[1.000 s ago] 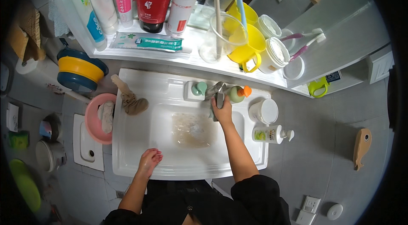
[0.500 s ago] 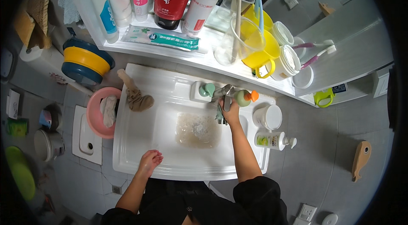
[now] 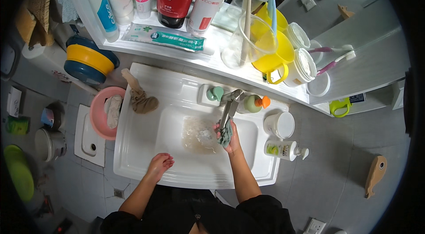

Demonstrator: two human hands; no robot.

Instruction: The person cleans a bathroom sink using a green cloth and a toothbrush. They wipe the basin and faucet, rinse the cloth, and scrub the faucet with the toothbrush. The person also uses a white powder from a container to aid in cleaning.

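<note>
My right hand (image 3: pixel 232 142) is under the metal faucet (image 3: pixel 228 112), holding a crumpled grey-green cloth (image 3: pixel 225 134). Its fingers curl around the cloth, which sits right at the spout's end. Over the front left part of the white sink (image 3: pixel 137 163), my left hand (image 3: pixel 160 166) hovers with nothing in it, fingers loosely bent. Cloudy, brownish water (image 3: pixel 195 134) with some foam stands in the basin. A brown, sock-like piece of fabric (image 3: pixel 142 101) lies crumpled on the sink's back left corner.
Behind the faucet are a green-topped dispenser (image 3: pixel 215 93) and an orange-topped bottle (image 3: pixel 253 103). A white tub (image 3: pixel 280 124) and a pump bottle (image 3: pixel 283 149) line the right rim. A crowded shelf (image 3: pixel 177 59) overhangs the back. Left stands a pink basin (image 3: pixel 98 117) holding pale fabric.
My right hand has come from the faucet's handle down and left to below the spout, bringing the cloth along. The spout now shows uncovered. My left hand has shifted slightly right.
</note>
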